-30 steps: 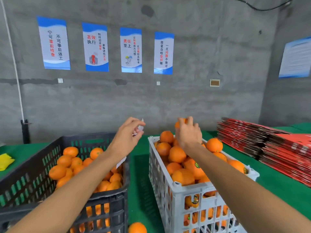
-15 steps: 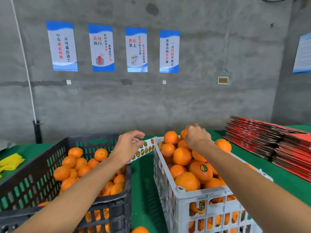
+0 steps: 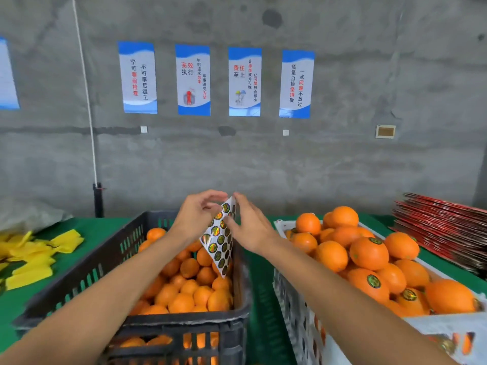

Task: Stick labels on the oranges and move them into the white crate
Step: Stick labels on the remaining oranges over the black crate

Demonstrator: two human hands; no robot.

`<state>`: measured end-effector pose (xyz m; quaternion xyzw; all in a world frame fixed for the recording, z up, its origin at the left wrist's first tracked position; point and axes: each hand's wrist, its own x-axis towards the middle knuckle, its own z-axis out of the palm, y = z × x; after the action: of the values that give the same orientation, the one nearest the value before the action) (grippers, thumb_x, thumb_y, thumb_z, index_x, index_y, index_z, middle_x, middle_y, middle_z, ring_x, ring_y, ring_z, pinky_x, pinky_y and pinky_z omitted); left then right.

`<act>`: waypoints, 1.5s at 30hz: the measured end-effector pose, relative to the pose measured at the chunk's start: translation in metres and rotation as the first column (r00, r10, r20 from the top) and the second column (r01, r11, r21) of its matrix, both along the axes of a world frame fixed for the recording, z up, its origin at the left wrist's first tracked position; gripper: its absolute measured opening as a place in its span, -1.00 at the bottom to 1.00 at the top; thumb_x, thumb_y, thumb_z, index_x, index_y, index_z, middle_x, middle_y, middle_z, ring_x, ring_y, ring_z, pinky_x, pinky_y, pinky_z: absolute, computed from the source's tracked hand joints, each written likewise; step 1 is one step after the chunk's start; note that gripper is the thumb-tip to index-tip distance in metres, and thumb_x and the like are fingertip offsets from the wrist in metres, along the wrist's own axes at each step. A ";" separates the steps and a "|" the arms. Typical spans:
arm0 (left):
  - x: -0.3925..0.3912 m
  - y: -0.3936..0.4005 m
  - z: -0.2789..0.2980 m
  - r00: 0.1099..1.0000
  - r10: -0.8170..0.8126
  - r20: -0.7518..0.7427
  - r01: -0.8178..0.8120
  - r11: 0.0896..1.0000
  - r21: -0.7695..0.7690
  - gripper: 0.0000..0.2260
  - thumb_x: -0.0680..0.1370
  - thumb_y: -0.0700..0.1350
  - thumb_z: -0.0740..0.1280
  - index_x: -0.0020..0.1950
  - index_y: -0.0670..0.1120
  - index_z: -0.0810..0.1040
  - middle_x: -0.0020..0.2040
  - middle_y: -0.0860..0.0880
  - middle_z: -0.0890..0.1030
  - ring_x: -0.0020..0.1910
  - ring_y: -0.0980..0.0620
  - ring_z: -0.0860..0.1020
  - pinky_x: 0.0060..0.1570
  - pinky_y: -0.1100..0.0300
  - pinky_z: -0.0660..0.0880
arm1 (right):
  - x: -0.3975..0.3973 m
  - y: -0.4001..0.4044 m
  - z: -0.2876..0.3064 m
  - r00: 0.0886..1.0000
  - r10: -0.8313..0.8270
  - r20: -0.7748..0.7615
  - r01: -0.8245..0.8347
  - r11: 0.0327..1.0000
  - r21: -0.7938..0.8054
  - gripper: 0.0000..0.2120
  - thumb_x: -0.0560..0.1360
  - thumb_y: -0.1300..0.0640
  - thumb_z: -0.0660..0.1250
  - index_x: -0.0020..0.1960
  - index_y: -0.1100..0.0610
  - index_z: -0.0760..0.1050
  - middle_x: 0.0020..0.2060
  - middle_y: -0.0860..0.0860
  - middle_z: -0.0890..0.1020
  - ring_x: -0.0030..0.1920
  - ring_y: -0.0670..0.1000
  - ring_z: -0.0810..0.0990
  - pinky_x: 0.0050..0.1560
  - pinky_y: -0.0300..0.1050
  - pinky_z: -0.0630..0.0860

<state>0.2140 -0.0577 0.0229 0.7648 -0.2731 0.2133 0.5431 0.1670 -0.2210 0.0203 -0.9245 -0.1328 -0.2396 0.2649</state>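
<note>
The white crate (image 3: pixel 437 327) is cut off right; sticker print (label sheet (image 3: pixel 218 241)) unreadable.

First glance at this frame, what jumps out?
Dead centre, both hands meet on a sticker sheet of round foil labels: the left hand holds it up and the right hand touches its edge. It hangs above the black crate of bare oranges; the white crate on the right is heaped with oranges, several already labelled. Four blue posters line the grey wall.
</note>
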 end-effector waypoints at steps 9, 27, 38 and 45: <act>0.030 0.106 -0.014 0.982 0.162 -0.092 -0.154 0.983 0.097 -0.58 0.57 -0.51 0.13 0.21 -0.15 0.62 0.15 -0.06 0.69 0.09 0.07 0.63 -0.10 0.44 0.48 | 0.066 0.117 -0.024 0.890 0.260 -0.374 0.000 0.821 0.572 -0.28 0.51 0.02 0.48 0.56 0.15 0.25 0.37 0.05 0.53 0.27 0.00 0.52 0.15 -0.21 0.48; 0.039 0.118 -0.024 0.900 0.174 -0.400 -0.183 0.983 0.016 -0.87 0.60 -0.07 0.40 0.06 0.01 0.74 -0.06 0.00 0.75 -0.02 -0.01 0.72 -0.04 0.18 0.64 | 0.079 0.089 -0.042 0.859 0.373 -0.351 -0.096 0.790 0.605 -0.82 0.59 0.15 0.37 0.16 0.08 0.67 0.02 0.02 0.75 -0.01 -0.01 0.74 0.05 -0.06 0.68; 0.034 0.115 -0.025 0.912 0.199 -0.359 -0.067 0.935 0.347 -0.81 0.50 0.04 0.52 0.05 -0.01 0.74 -0.12 0.04 0.76 -0.12 0.04 0.73 -0.14 0.20 0.64 | 0.076 0.089 -0.044 0.887 0.316 -0.337 -0.088 0.831 0.549 -0.79 0.67 0.08 0.27 -0.10 -0.03 0.61 -0.19 0.01 0.76 -0.17 -0.01 0.75 -0.14 -0.11 0.69; 0.037 0.117 -0.030 0.877 0.303 -0.373 -0.133 0.899 0.417 -0.77 0.59 0.06 0.43 -0.07 -0.07 0.77 -0.23 -0.01 0.74 -0.23 0.06 0.70 -0.19 0.17 0.61 | 0.074 0.096 -0.049 0.850 0.281 -0.446 -0.109 0.922 0.373 -0.81 0.70 0.10 0.23 -0.01 0.09 0.59 -0.10 0.02 0.71 -0.09 -0.05 0.69 -0.20 -0.21 0.56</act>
<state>0.2515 0.0590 -0.0071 0.9092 -0.0933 0.0440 0.4034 0.2406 -0.1251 -0.0284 -0.8777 -0.1131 0.0125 0.4656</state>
